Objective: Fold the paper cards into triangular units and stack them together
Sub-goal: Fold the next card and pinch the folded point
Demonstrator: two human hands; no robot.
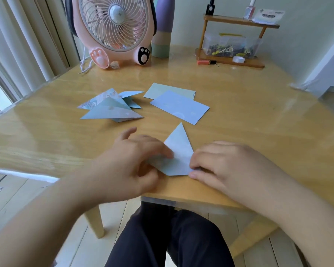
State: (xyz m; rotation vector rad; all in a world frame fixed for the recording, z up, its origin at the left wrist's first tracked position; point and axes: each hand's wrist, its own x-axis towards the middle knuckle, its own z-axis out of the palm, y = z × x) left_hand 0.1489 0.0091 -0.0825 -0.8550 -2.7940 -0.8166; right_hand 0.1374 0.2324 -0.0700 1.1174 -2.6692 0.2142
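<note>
A pale blue card folded to a pointed shape point(178, 149) lies near the table's front edge, its tip pointing away from me. My left hand point(131, 160) pinches its left side with curled fingers. My right hand point(224, 162) presses curled fingertips onto its lower right corner. Farther back on the left lies a pile of folded triangular units point(112, 107). Two flat unfolded cards, a blue one point(179, 106) over a greenish one point(168, 90), lie at the centre back.
A pink fan point(116, 29) and a purple-and-green bottle point(163, 26) stand at the table's back. A small wooden shelf point(233, 60) with a clear box sits at back right, an orange lighter point(205, 62) beside it. The wooden table point(258, 116) ends just below my hands.
</note>
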